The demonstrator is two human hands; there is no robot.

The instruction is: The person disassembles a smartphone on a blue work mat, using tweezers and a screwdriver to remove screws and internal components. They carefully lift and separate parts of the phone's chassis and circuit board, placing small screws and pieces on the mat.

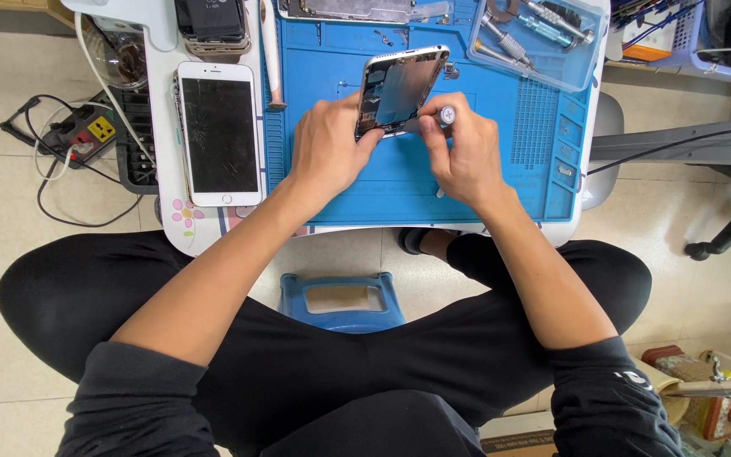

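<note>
Nearest the camera: person's legs in black trousers, crossed, w/ a small blue stool [342,300] between the knees and the near edge of the table [205,241]. Both forearms reach fwd over that edge onto the blue work mat [484,182].

Left hand [325,151] is closed round the opened phone body [401,91], thumb and fingers pinching its lower end and side rails, holding it tilted up off the mat near the mat's middle. Right hand [458,152] is closed on a small screwdriver [445,115], fingers wrapped on the shaft, silver cap end up, tip aimed at the phone's lower right edge; exact contact pt is hidden by fingers.

Handling, as I judge it: phone body is light, stiff metal shell, but internals are exposed – boards, flex cables, tiny screws, all fragile. Smooth rails prob. slippery. Best grip = by the long side edges or bottom corners, never pressing on the open inside. Screwdriver is thin, needs a light fingertip hold.

Further out, left part of the table: a white phone w/ cracked screen [219,134] lying flat, beside the mat's left edge. Far left corner: a stack of dark phones [211,25]. Far right corner: clear tray of tools [539,34]. Another opened phone part [365,8] sits at the far edge.
</note>
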